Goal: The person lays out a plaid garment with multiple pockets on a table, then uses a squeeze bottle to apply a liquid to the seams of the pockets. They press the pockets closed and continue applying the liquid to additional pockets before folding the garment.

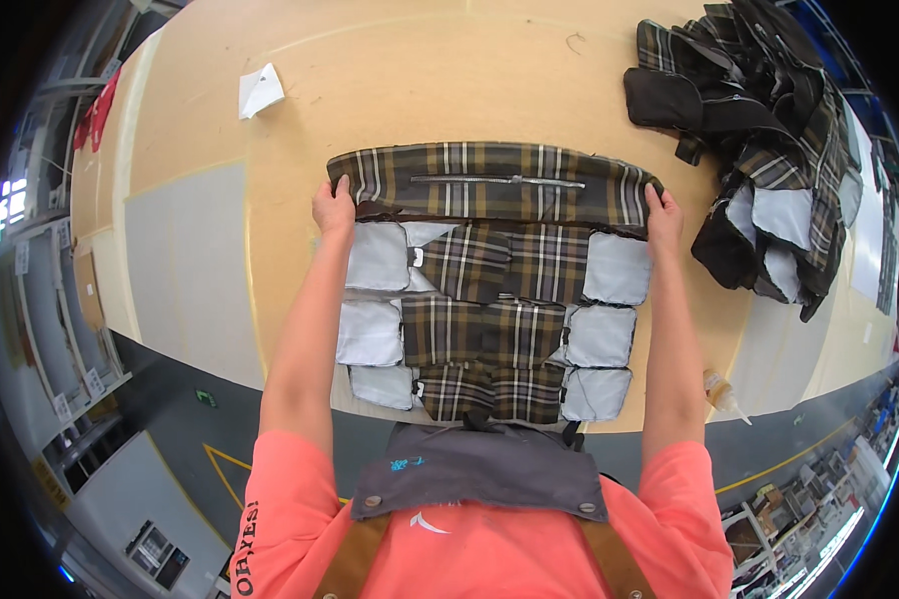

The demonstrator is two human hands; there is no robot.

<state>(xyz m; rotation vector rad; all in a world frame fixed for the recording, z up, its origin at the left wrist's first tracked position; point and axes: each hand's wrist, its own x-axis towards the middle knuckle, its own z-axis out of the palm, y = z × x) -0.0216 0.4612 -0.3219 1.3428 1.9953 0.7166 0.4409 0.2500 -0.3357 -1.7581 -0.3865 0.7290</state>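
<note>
Plaid cloth piece (454,262) in brown, black and white, spread flat on the tan tabletop (420,60) in front of us, its far band stretched between our two sets of fingers. Our left hand (335,211) has its fingers closed on the band's left end, and our right hand (665,213) grips the right end in the same way. A zipper (499,181) runs across the band, roughly midway between our fingers. Nearer to us than the fingers, three rows of plaid follow, edged by pale silvery flaps (378,257), three on each side. We cannot tell how the band is joined to these rows. The lowest row lies at the tabletop's near edge, close to our grey apron (479,474).

Right of our right fingers, and apart from them, we see a loose heap of dark plaid pieces (759,120) with black and silvery parts. Nearer to us than those same fingers, and to their right, a small bottle (716,387) with a pointed tip sits by the edge. Farther off than our left fingers, and to their left, lies a white scrap (261,92).
</note>
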